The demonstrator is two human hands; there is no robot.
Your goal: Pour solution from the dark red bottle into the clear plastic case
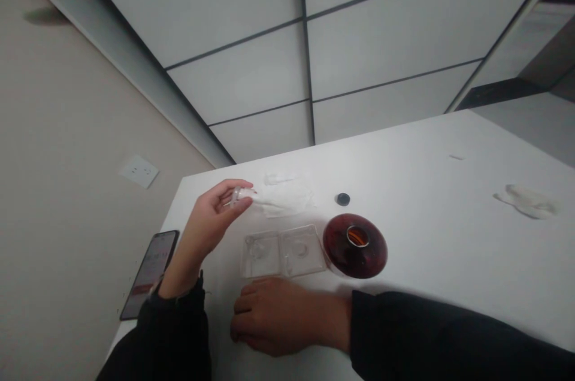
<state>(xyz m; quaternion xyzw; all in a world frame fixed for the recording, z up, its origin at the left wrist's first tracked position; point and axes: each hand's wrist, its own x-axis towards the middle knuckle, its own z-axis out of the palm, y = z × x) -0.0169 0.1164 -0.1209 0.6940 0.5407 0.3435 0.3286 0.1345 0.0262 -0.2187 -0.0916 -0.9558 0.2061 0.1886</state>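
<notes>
Head cam only, close above white table [426, 201], faces fwd, tilted, ceiling panels [233, 27] up top, wall [67, 129] left

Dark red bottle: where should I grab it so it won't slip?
Probably best to grip the wide round belly of the dark red glass bottle from the near side, where the right hand lies, since the left hand holds the white tissue. The belly looks far easier to wrap fingers around than the short, open neck.
</notes>
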